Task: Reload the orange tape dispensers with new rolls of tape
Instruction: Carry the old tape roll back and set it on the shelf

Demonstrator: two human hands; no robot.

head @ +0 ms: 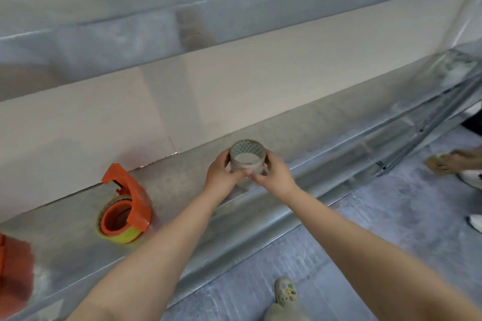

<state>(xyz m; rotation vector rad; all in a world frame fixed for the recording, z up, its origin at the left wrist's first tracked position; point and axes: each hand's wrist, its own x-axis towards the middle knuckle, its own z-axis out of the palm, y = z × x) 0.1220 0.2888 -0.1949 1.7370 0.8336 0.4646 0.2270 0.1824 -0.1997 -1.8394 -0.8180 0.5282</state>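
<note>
Here both hands hold one thing between them: a short, thin-walled, pale cardboard tape ring with a faint lattice print inside (247, 156), raised just above the grey metal shelf ledge (182, 177). The left hand (223, 173) cups its left side with fingers curled round the wall, the right hand (272, 173) cups the right side, and the two thumbs meet at the near rim. Whether it is a spent core or a thin clear roll cannot be told for certain; it looks nearly bare.

If it is a roll for loading, the step is best done by keeping the ring square between the palms, finding the free end of the tape with a thumbnail, and carrying it over to a dispenser without crushing the thin wall.

Well to the left of the hands, on the same ledge, lies an orange plastic tape dispenser with a yellowish roll of tape on its hub (125, 212). Further left, at the frame's edge, is part of a second orange dispenser (13, 268), too blurred to say whether it is loaded.

The count: two orange dispensers, one yellowish roll mounted, one pale ring in hand.
</note>
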